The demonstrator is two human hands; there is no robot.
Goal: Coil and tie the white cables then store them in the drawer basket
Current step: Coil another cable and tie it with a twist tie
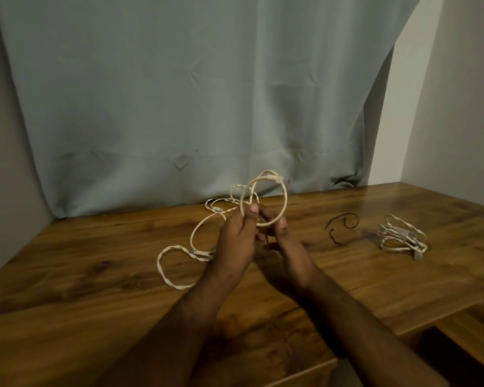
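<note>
Above the middle of the wooden table, my left hand [236, 238] and my right hand [284, 241] together hold a round loop of white cable [285, 201]. Both thumbs pinch the loop's lower edge, and its connector end sits at the top of the loop. More of the white cable [176, 251] trails in loose curls down to the table on the left. A second white cable [401, 238], bundled into a coil, lies on the table to the right.
Two thin black ties [342, 227] lie on the table [95, 275] between my hands and the bundled coil. A grey-green curtain [179, 93] hangs behind the table. At the lower right an open drawer [464, 356] shows beside the table's edge.
</note>
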